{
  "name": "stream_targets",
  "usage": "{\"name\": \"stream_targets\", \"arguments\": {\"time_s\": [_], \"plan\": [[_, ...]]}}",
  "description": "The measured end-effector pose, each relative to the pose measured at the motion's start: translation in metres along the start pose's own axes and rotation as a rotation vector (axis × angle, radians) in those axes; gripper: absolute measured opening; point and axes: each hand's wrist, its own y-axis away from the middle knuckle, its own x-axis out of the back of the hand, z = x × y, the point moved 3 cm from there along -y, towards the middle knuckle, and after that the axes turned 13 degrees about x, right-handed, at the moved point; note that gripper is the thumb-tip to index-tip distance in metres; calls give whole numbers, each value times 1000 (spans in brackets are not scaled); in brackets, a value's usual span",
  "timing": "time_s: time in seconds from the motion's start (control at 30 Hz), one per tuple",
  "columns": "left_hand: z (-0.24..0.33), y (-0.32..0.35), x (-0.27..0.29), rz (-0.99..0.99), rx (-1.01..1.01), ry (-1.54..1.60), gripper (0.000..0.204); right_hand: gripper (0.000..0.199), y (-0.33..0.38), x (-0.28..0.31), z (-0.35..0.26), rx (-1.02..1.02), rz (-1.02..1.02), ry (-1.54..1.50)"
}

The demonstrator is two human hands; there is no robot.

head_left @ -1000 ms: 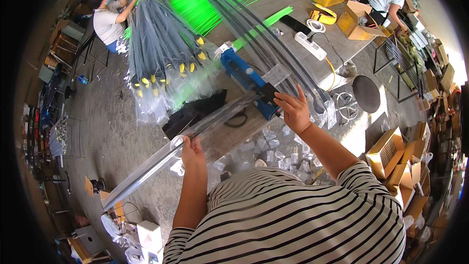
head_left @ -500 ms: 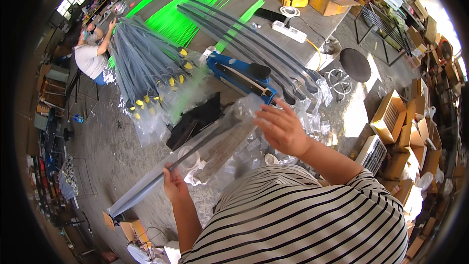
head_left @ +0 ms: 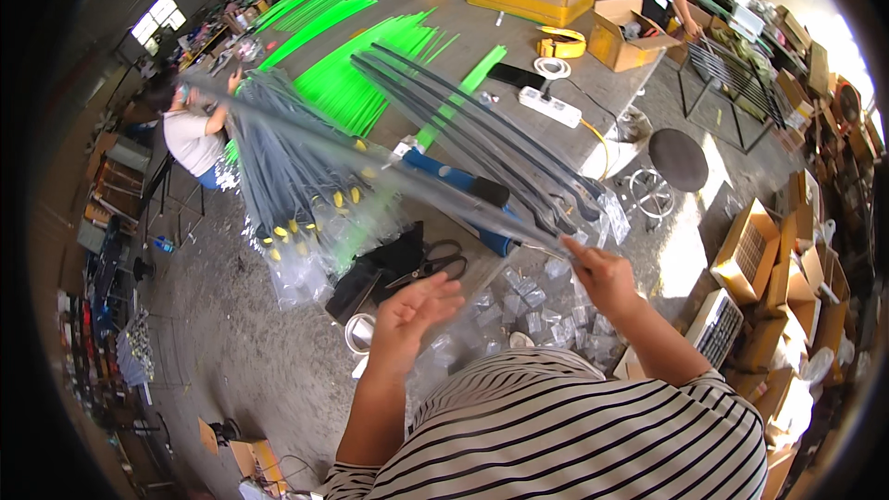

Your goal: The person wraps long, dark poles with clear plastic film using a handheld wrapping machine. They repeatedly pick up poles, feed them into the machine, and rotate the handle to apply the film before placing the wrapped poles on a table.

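Observation:
My right hand [head_left: 602, 278] is closed round the near end of a long dark strip in a clear plastic sleeve [head_left: 435, 193]. Blurred by motion, the strip slants away to the far left, above a blue hand-lever bag sealer [head_left: 454, 176]. My left hand [head_left: 412, 315] is lifted, fingers spread and holding nothing. Black-handled scissors [head_left: 443, 262] lie just beyond it, beside a black cloth-like item [head_left: 394, 257]. More sleeved dark strips [head_left: 463, 120] rest on the table past the sealer. A bundle of sleeved strips with yellow ends [head_left: 287, 153] hangs over the table's left edge.
Bright green rods [head_left: 356, 79] cover the far table. A white power strip [head_left: 550, 106], black phone [head_left: 515, 76] and cardboard box [head_left: 630, 32] are at right. Small clear bags [head_left: 546, 301] litter the space before me. A round stool [head_left: 678, 159] stands right. Co-workers are left and far right.
My left hand has let go of the sleeved strip and opened. The strip has swung from lower left up across the table, with its near end in my right hand. The view has shifted slightly.

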Motion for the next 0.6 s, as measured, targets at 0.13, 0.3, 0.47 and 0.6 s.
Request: {"name": "stream_targets", "arguments": {"time_s": [0.13,0.3,0.47,0.6], "plan": [[-24,4,4,177,133,-41,31,39,-4,4,77,-105,-30,264],[-52,20,17,360,179,-51,30,33,-19,-52,136,-245,-81,234],[-74,46,23,512,220,10,31,33,-40,-93,167,-149,63,144],[-88,74,29,643,229,71,31,30,-92,-79,130,9,230,61]]}}
